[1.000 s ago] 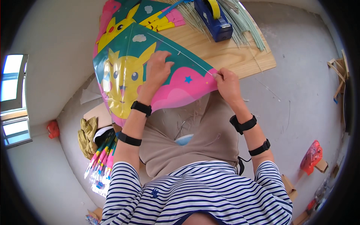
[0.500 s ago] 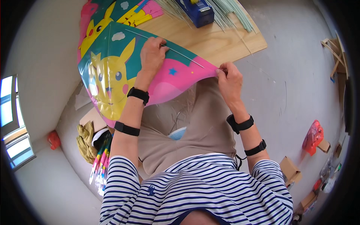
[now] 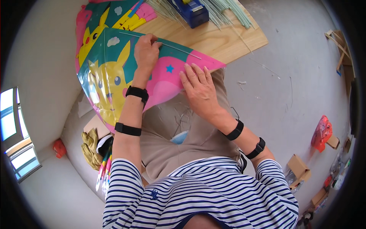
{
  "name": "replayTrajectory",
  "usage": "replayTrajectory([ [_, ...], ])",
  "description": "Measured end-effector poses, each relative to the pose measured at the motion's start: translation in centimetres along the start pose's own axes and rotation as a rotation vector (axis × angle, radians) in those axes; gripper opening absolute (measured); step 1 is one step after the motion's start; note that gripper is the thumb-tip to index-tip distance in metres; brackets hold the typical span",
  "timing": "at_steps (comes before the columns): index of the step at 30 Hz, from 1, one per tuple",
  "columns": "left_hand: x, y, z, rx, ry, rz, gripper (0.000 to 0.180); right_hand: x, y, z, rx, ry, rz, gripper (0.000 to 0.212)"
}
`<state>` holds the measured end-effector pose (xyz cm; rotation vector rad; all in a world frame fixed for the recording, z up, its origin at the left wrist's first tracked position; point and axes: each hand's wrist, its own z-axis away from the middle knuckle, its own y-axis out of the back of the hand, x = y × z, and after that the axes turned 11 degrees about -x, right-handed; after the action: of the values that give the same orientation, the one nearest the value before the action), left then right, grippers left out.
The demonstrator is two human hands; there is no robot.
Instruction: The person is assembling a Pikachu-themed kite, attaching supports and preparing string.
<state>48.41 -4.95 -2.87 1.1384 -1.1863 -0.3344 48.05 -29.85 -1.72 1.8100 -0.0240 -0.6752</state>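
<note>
A plastic kite point(image 3: 106, 82) in green, pink and yellow, printed with a cartoon animal, lies partly on the table and partly over my lap. Along its upper edge runs a thin pale rod point(image 3: 179, 51). My left hand point(image 3: 145, 56) is closed at that edge, fingertips pinching the rod against the sheet; the exact grip is partly hidden. On the pink part, below the right end of the rod, my right hand point(image 3: 201, 91) lies with fingers stretched out. The kite's pink right corner reaches past the fingertips, over the table's edge.
The wooden table point(image 3: 217, 44) bears a blue tape dispenser point(image 3: 194, 15), several thin pale sticks point(image 3: 238, 15) and more printed kites point(image 3: 93, 34). Folded kites point(image 3: 103, 171) hang beside me on the left. On the floor at right are a red plastic bag point(image 3: 320, 131) and a cardboard box point(image 3: 299, 168).
My right hand has let go of the kite's right corner and moved left, flattening onto the pink part. My left hand stays at the rod, and the view has shifted slightly.
</note>
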Motion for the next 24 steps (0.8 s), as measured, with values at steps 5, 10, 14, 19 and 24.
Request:
replayTrajectory([
  [5, -1.6, 0.8, 0.1, 0.071, 0.066, -0.048, 0.018, 0.6, -0.8, 0.5, -0.124, -0.043, -0.007, 0.062],
  [10, -0.9, 0.3, -0.2, 0.055, 0.085, -0.026, 0.018, 0.6, -0.8, 0.7, -0.118, -0.028, 0.022, 0.059],
  [14, 0.1, -0.1, -0.6, 0.007, 0.143, -0.079, 0.018, 0.7, -1.2, 0.8, -0.1, -0.014, 0.07, 0.054],
  [19, 1.5, -0.6, -0.1, -0.042, 0.183, -0.059, 0.018, 0.8, -1.4, 0.9, -0.097, -0.034, 0.097, 0.064],
  [24, 2.5, -1.3, 0.6, -0.039, 0.165, -0.07, 0.019, 1.0, -1.4, 0.9, -0.087, -0.025, 0.077, 0.059],
])
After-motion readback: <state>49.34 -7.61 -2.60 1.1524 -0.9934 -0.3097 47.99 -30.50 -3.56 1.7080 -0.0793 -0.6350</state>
